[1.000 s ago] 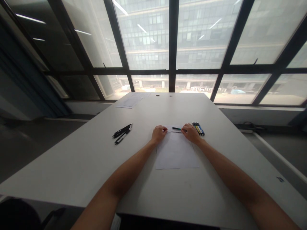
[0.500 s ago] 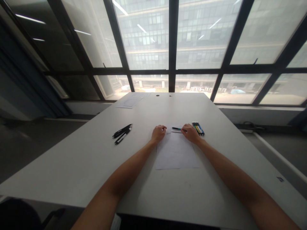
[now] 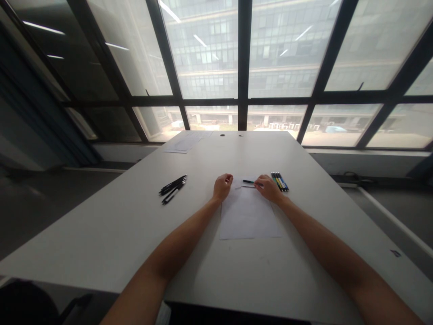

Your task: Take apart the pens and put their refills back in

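On the white table (image 3: pixel 111 225), pale paper (image 3: pixel 250 216) is lying near the middle, with the left hand (image 3: pixel 222 187) curling at its far left corner and the right hand (image 3: pixel 268 186) bending at its far right; whether either is pinching anything, one cannot tell. Left of the row of pens (image 3: pixel 280 181), a dark pen (image 3: pixel 248 181) is lying between the hands, where a nudge from the right hand could be sending it rolling.

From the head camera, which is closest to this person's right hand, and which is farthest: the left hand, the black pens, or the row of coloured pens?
From the right hand:
1. Row of coloured pens: just to its right.
2. Left hand: to its left.
3. Black pens: farther left, past the left hand.
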`<state>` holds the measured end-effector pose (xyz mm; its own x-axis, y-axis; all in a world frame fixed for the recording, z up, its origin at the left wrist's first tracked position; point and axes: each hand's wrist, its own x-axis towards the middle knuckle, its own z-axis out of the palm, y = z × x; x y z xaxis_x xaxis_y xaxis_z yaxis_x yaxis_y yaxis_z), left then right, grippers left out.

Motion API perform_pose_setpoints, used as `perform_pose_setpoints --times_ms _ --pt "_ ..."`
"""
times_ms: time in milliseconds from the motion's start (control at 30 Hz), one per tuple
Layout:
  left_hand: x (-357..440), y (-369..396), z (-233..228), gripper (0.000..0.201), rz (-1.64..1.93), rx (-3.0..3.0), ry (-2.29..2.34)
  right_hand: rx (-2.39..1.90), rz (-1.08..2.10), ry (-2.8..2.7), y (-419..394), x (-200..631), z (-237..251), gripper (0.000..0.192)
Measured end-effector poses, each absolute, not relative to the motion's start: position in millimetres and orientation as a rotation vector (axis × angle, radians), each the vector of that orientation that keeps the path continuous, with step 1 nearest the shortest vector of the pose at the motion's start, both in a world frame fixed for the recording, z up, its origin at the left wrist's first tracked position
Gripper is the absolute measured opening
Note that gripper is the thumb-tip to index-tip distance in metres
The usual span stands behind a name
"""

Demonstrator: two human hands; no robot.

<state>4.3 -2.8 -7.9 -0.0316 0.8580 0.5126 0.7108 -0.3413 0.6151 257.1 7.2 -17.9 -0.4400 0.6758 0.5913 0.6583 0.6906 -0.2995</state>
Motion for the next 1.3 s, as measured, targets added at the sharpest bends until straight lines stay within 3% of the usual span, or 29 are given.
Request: perform_pose_setpoints --times_ms 367,1300 --pt "10.5 -13.7 -5.5 0.005 0.910 2.459 1.724 -1.097 0.024 -2.273 5.9 257.3 -16.2 0.011" --pt "12.0 -17.1 1.6 0.016 1.065 2.457 1.592 -1.102 0.065 -2.156 6.1 253.6 -15.2 0.012"
